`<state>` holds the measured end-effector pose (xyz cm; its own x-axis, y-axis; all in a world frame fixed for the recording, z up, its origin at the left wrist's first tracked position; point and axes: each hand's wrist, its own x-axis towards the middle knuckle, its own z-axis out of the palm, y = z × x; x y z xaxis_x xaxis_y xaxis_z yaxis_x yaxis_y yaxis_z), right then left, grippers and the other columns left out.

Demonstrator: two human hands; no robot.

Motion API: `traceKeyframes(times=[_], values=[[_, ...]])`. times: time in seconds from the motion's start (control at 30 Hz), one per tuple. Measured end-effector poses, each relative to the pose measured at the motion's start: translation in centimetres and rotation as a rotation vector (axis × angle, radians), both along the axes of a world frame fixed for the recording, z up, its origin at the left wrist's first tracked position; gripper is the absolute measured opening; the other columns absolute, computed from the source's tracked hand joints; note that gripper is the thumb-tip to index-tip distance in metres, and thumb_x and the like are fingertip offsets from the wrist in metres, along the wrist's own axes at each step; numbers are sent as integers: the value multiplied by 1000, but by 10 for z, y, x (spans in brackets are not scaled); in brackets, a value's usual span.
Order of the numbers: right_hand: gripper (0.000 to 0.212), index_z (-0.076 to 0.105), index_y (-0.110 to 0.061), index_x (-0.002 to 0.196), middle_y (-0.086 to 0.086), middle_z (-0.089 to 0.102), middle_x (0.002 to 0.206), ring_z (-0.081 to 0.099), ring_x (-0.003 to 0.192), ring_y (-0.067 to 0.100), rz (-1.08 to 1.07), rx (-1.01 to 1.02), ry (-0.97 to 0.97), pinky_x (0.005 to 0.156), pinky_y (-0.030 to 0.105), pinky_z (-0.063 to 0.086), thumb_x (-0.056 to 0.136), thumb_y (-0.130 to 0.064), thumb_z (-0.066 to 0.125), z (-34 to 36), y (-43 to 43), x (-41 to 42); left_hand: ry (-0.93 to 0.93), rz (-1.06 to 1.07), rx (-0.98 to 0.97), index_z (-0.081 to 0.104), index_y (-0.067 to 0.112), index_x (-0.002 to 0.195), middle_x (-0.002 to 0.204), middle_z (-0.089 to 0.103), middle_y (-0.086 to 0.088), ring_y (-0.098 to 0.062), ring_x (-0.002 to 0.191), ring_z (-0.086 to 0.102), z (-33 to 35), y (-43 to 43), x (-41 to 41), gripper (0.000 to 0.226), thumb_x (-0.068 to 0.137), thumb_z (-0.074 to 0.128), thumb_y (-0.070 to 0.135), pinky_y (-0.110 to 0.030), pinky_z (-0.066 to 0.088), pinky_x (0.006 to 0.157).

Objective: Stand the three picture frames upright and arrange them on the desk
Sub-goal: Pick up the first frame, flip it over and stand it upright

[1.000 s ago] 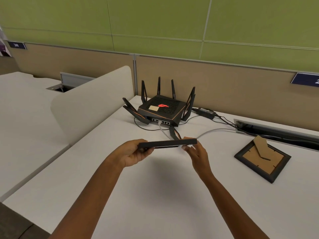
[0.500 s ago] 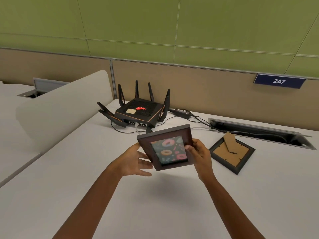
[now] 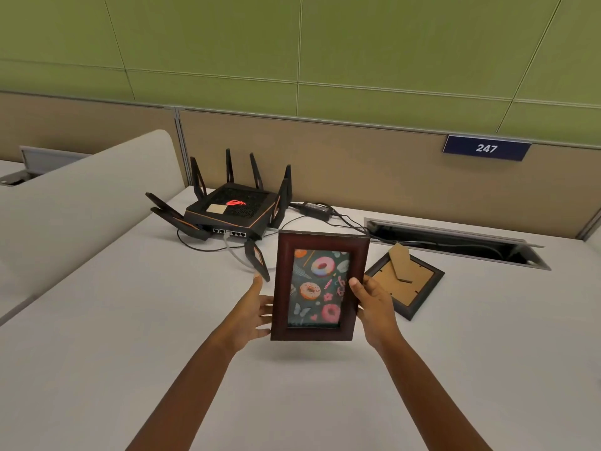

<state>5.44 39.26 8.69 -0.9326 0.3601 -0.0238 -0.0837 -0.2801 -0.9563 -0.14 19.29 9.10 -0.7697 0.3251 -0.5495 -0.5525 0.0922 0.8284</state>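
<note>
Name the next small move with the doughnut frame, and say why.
Probably lower the doughnut frame to the desk and prop it: it hangs upright above the surface, right hand gripping its edge, left hand open behind it.

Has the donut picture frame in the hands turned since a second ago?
Yes. The donut frame was edge-on and flat in front of the router; now it's upright, picture facing the camera.

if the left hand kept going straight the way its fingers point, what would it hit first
Probably the router's front antenna, just beyond the left hand, whose fingers point up and away along the dark wood frame. Depth is unclear from this one view, so it might pass beside it.
</note>
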Motion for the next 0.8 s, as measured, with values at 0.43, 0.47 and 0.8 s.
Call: traceKeyframes(times=[0.43,0.47,0.8], values=[[12,57,-11,97,0,66,89,62,81,10,102,28,-113,63,20,53,91,-16,48,-13,2,-9,118,267,191,55,10,118,118,57,-11,-31,117,52,-11,23,-3,60,95,18,51,-47,39,103],[10,58,-13,94,1,66,89,62,81,11,106,28,-120,64,22,52,91,-16,48,-13,0,-11,110,280,212,56,9,116,119,57,-12,-32,117,52,-12,22,-5,61,95,18,52,-47,39,102],[9,58,-11,93,1,65,86,62,76,8,115,47,-133,59,20,50,91,-14,50,-25,-16,-36,139,312,268,68,20,90,93,70,-8,-24,85,67,-23,11,-30,62,93,18,57,-37,52,76]])
